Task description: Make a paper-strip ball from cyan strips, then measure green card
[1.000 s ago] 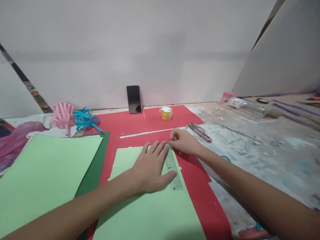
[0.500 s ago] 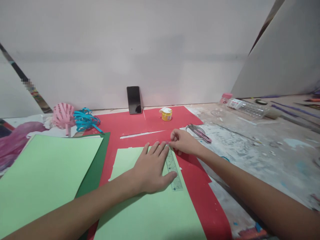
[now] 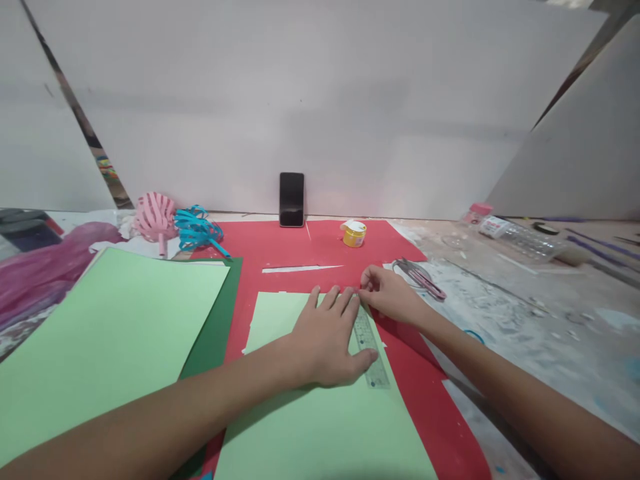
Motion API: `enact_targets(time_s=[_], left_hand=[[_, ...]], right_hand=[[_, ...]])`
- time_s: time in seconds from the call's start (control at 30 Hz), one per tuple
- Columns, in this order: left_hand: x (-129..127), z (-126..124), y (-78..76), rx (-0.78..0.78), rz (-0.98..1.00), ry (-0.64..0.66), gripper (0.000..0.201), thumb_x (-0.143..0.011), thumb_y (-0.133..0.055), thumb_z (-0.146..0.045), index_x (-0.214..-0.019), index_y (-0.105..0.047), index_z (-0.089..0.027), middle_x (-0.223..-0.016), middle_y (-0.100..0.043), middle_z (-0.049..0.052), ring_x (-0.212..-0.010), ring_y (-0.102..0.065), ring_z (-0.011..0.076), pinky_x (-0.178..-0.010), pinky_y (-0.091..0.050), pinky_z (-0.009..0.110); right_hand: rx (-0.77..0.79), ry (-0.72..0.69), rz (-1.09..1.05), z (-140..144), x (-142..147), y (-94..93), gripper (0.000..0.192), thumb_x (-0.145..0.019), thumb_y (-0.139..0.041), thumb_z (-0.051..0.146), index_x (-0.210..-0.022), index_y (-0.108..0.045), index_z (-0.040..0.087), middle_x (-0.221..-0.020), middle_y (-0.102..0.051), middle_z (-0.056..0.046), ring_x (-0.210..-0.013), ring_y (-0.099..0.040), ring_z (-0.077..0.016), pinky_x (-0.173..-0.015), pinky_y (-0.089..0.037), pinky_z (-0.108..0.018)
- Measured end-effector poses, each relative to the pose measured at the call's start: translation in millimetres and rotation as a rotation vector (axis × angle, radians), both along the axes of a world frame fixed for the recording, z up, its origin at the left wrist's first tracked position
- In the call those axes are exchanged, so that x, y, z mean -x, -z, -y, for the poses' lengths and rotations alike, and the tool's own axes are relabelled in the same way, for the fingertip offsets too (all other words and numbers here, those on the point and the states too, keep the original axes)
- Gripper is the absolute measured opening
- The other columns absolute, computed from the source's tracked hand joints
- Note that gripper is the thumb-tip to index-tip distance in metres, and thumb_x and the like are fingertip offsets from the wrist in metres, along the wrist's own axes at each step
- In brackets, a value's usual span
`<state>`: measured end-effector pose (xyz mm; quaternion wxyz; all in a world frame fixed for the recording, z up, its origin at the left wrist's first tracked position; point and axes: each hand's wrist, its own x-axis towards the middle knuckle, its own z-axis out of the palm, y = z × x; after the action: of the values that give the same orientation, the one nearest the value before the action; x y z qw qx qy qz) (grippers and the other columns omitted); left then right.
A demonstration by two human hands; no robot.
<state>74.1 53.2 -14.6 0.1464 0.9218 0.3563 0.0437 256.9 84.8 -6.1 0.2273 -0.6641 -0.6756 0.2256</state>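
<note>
My left hand (image 3: 327,337) lies flat with fingers spread on a light green sheet of paper (image 3: 320,427), its thumb and forefinger resting across a clear plastic ruler (image 3: 374,370). The ruler runs along the sheet's right side. At the ruler's far end, near the sheet's top right corner, my right hand (image 3: 387,293) has its thumb and fingers pinched together. What sits between those fingertips is hidden. Beneath the sheet is red paper (image 3: 420,393).
A phone (image 3: 292,200) leans on the white wall behind a yellow tape roll (image 3: 354,235). Pink-handled scissors (image 3: 425,280) lie right of my right hand. More green sheets (image 3: 125,333), pink (image 3: 155,217) and blue (image 3: 197,230) paper-strip crafts are left; a plastic bottle (image 3: 520,239) lies right.
The whole view has shifted, so everything appears farther right. Both hands keep nearly the same place on the sheet and ruler.
</note>
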Motion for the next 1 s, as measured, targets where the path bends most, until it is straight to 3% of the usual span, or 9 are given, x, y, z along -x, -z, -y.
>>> enact_targets(time_s=[0.3, 0.53, 0.7, 1.0], left_hand=[[0, 0, 2.6, -0.010, 0.012, 0.000, 0.088, -0.089, -0.027, -0.068, -0.153, -0.018, -0.008, -0.159, -0.013, 0.016, -0.146, -0.010, 0.0363, -0.116, -0.007, 0.060], [0, -2, 3.1, -0.019, 0.003, 0.005, 0.087, -0.089, -0.026, -0.069, -0.153, -0.019, -0.010, -0.159, -0.012, 0.013, -0.147, -0.008, 0.0345, -0.116, -0.007, 0.060], [0, -2, 3.1, -0.029, 0.003, 0.007, 0.087, -0.089, -0.026, -0.070, -0.153, -0.020, -0.011, -0.159, -0.011, 0.013, -0.147, -0.009, 0.0339, -0.116, -0.007, 0.059], [0, -1, 2.0, -0.024, -0.010, 0.009, 0.086, -0.090, -0.024, -0.068, -0.153, -0.019, -0.009, -0.159, -0.012, 0.013, -0.147, -0.009, 0.0339, -0.116, -0.007, 0.059]], right_hand=[[0.004, -0.007, -0.047, 0, 1, 1.8, 0.011, -0.074, -0.059, 0.019, -0.077, -0.048, 0.020, -0.064, -0.059, 0.004, -0.043, -0.053, -0.0085, -0.040, -0.037, -0.019], [0.147, 0.005, -0.247, -7, -6, 2.6, 0.015, -0.076, -0.059, 0.017, -0.077, -0.045, 0.021, -0.053, -0.055, 0.006, -0.041, -0.057, -0.0113, -0.038, -0.044, -0.019], [0.128, -0.021, -0.210, -8, -10, 4.4, 0.021, -0.077, -0.065, 0.025, -0.078, -0.044, 0.021, -0.057, -0.060, 0.004, -0.039, -0.058, -0.0112, -0.037, -0.044, -0.019], [0.101, -0.035, -0.182, -7, -10, 6.2, 0.019, -0.075, -0.063, 0.021, -0.078, -0.045, 0.021, -0.057, -0.058, 0.005, -0.042, -0.061, -0.0126, -0.037, -0.045, -0.019]])
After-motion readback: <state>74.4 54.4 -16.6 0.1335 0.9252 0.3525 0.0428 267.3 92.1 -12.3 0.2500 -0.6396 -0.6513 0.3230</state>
